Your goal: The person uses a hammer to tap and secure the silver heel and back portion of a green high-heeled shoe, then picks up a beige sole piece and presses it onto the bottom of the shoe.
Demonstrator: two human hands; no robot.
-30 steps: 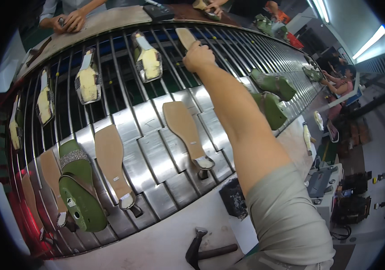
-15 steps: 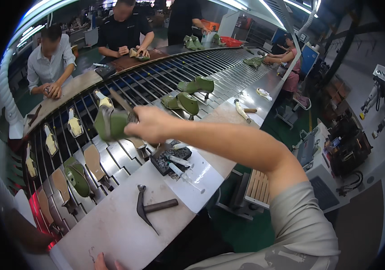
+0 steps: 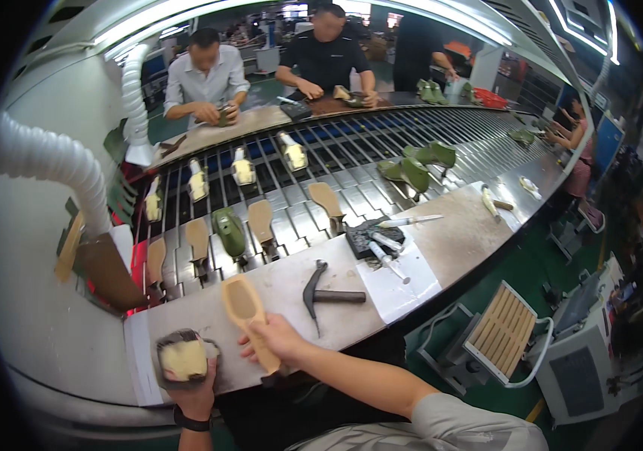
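Observation:
Above the near left corner of the worktable, my left hand [image 3: 195,395] grips a shoe [image 3: 184,358], its cream-coloured underside facing up; motion blurs its outline. My right hand [image 3: 280,340], just to the right, is closed around a tan shoe sole [image 3: 240,299] with its broad end pointing away from me. The two pieces are apart. A hammer [image 3: 336,296] with a dark handle and curved head lies on the table beyond my right hand.
A slatted conveyor [image 3: 291,254] runs behind the table, carrying tan soles [image 3: 260,219], cream-bottomed shoes [image 3: 243,170] and green shoes [image 3: 414,174]. A black block [image 3: 370,239] with syringes [image 3: 390,264] stands on white paper. Co-workers [image 3: 205,79] handle shoes opposite. A white hose [image 3: 58,165] hangs left.
The view has swung left. My right hand has left the conveyor, no longer holds a green shoe, and now grips a tan sole. My left hand, earlier at the table edge, now holds a cream-bottomed shoe.

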